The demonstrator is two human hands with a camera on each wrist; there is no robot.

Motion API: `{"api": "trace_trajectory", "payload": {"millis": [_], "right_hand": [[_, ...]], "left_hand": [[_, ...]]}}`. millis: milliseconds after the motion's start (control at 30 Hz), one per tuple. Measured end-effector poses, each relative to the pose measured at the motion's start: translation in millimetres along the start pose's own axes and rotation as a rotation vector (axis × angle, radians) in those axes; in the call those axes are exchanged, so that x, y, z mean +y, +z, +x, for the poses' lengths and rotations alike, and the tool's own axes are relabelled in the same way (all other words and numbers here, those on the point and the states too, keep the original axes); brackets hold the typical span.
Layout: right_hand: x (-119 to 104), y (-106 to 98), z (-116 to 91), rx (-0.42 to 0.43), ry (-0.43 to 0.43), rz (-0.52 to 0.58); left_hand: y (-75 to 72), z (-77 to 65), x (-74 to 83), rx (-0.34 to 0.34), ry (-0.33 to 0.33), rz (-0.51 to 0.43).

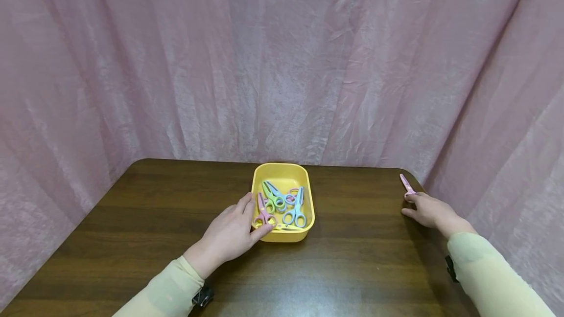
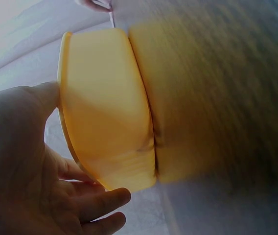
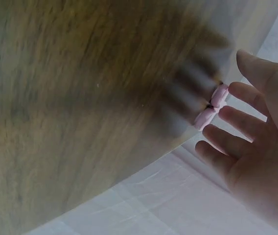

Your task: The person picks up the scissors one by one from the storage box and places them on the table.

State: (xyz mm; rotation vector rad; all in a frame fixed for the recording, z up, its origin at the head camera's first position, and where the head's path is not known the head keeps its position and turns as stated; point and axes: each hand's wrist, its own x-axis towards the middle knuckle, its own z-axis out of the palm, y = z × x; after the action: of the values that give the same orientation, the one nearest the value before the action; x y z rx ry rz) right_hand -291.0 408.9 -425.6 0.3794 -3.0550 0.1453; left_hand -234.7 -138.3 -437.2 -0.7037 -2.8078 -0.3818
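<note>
In the head view, a yellow plastic bin [image 1: 282, 237] stands on the table, holding several small pastel scissors. Among them are green scissors [image 1: 269, 192], pink scissors [image 1: 261, 204] and light-blue scissors [image 1: 298, 198]. My left hand [image 1: 230, 229] rests at the bin's near left corner, thumb at the near rim and fingers extended along the left side. In the left wrist view, its thumb tip meets the rim. At the far right lie separate pink scissors [image 1: 405, 184], blades pointing away. My right hand [image 1: 429, 209] reaches over their handles [image 3: 219, 95], fingers spread, fingertips right at the loops.
The dark wooden table [image 1: 361, 258] ends at a rounded back right corner close to the pink scissors. Pink curtains [image 1: 282, 62] hang behind it and along both sides. Yellow scissors [image 1: 286, 227] lie along the near wall inside the bin.
</note>
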Motion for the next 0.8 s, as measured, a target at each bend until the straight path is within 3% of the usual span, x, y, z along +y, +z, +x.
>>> {"api": "trace_trajectory", "payload": {"millis": [267, 467, 800], "right_hand": [[-7, -2, 0, 0.041, 0.035, 0.014], [-19, -1, 3, 0.021, 0.058, -0.021], [-53, -4, 5, 0.081, -0.029, -0.016]], "left_hand": [[0.2, 0.1, 0.5, -0.008, -0.006, 0.007], [1.0, -0.1, -0.6, -0.005, -0.006, 0.0], [1.0, 1.0, -1.3, -0.012, -0.007, 0.005]]}}
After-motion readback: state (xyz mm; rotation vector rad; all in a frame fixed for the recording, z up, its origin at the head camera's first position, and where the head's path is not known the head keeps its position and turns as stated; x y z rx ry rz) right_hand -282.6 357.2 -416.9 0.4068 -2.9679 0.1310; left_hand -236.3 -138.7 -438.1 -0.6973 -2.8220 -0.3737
